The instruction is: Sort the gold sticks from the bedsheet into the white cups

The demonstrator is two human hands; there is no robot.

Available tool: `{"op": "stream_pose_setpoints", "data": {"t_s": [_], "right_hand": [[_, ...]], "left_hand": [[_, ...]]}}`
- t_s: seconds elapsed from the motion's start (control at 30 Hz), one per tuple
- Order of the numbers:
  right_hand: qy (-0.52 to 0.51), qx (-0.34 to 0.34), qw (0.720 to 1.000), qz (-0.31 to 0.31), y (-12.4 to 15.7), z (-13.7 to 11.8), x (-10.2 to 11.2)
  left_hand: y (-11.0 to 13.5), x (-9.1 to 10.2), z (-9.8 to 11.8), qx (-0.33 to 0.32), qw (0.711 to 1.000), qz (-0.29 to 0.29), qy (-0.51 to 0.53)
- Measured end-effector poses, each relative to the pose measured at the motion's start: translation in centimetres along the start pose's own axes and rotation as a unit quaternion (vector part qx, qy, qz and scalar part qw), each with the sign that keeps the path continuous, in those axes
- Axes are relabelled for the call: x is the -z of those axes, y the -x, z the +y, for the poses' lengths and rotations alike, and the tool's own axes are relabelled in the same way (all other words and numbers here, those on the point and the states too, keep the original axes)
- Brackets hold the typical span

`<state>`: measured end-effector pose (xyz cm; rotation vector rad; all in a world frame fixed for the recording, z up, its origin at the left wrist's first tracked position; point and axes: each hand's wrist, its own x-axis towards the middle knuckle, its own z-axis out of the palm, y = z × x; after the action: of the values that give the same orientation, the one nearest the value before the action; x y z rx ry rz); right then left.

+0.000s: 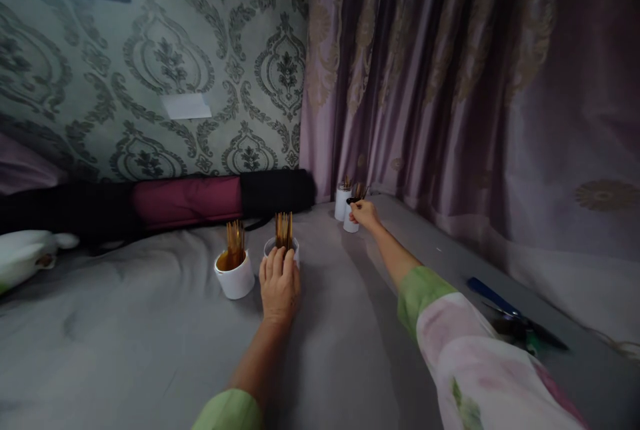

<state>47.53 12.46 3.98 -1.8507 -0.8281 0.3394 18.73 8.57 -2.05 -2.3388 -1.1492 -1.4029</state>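
Observation:
My left hand [280, 285] curls its fingers over the near side of a white cup [296, 247], which holds several thin golden sticks [284, 230]. Left of it, a second white cup [236, 278] stands upright with similar golden sticks [235, 241]. My right hand [366, 214] reaches farther out, its fingers pinched at the rim of a smaller white cup [351, 225]. Thin dark sticks [360, 190] show just above those fingers; what they pinch is hidden. Right behind that cup stands another white container [342, 205] with sticks in it.
Grey cloth [150, 343] covers the surface. Blue-handled scissors or shears [515, 313] lie at the right, beside my sleeve. A black and maroon roll [187, 199] lies along the patterned wall. A white plush-like object [30, 253] sits far left; purple curtains [425, 70] hang at the right.

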Motion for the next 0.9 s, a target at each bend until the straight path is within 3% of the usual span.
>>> {"op": "stream_pose_setpoints", "data": {"t_s": [0.6, 0.9], "right_hand": [[-0.020, 0.009, 1.000, -0.015, 0.7, 0.3, 0.1], [-0.044, 0.019, 0.999, -0.010, 1.4, 0.1, 0.6]], "left_hand": [[-0.2, 0.1, 0.2, 0.004, 1.000, 0.014, 0.013], [-0.3, 0.5, 0.3, 0.008, 1.000, -0.007, 0.013]]}}
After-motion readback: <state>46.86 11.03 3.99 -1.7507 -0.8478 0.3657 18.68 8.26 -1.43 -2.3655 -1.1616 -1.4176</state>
